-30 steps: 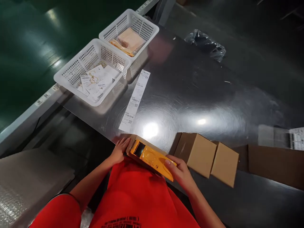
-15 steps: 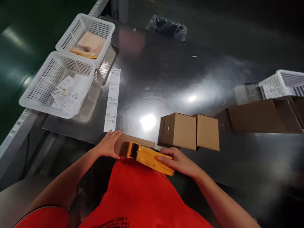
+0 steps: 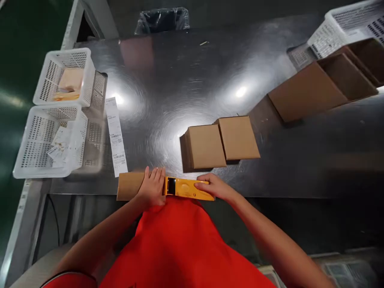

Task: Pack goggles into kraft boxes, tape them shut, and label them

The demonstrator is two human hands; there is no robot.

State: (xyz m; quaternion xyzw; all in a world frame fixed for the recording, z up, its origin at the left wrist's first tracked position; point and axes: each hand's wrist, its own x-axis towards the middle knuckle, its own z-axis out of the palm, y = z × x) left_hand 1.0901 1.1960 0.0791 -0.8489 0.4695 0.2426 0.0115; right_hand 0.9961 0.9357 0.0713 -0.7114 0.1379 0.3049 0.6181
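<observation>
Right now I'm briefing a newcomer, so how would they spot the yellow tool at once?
Start at the dark metal table and follow its near edge to the red shirt. There, the right hand's grip holds the yellow tool. Its bright color and the dark patch near its left end set it apart from the plain brown boxes nearby.

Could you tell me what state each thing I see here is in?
Left hand: resting on carton
Carton: at the near edge of the table, partly covered by that hand
Right hand: gripping yellow tool
Yellow tool: held, one end beside left hand
Label strip: lying flat
Nearer white basket: open, papers inside
Farther white basket: open, beige packets inside
Bin: open, plastic-lined
</observation>
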